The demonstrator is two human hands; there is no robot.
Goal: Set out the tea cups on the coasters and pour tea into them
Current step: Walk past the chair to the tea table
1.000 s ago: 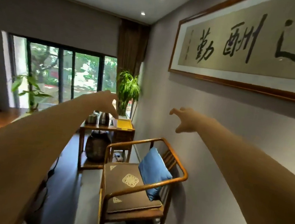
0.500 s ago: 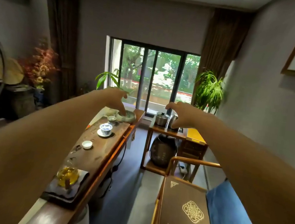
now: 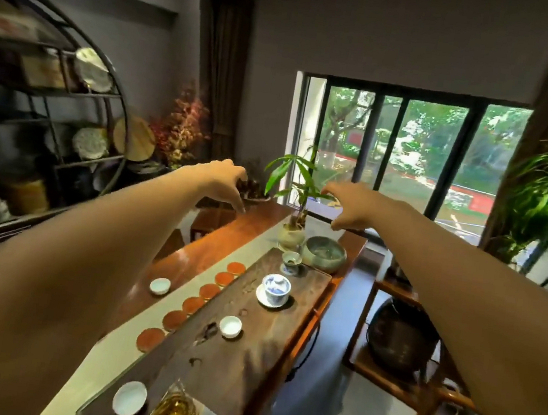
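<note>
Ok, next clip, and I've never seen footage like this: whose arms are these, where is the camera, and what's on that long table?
There is no machine here. The camera is worn on a person's head and looks forward and down, so the two bare arms reaching into the picture are the wearer's own. The wide lens stretches them. The left hand and right hand hang in the air above the far end of the table, fingers spread, holding nothing.

On the long wooden table lies a row of round orange coasters, all bare. Three small white cups stand apart from them: one to the left of the row, one on the dark tea tray, one at the near end. Beside that last cup is a glass pitcher of amber tea. Farther along are a blue-and-white lidded cup, a green bowl and a small potted plant.
</note>
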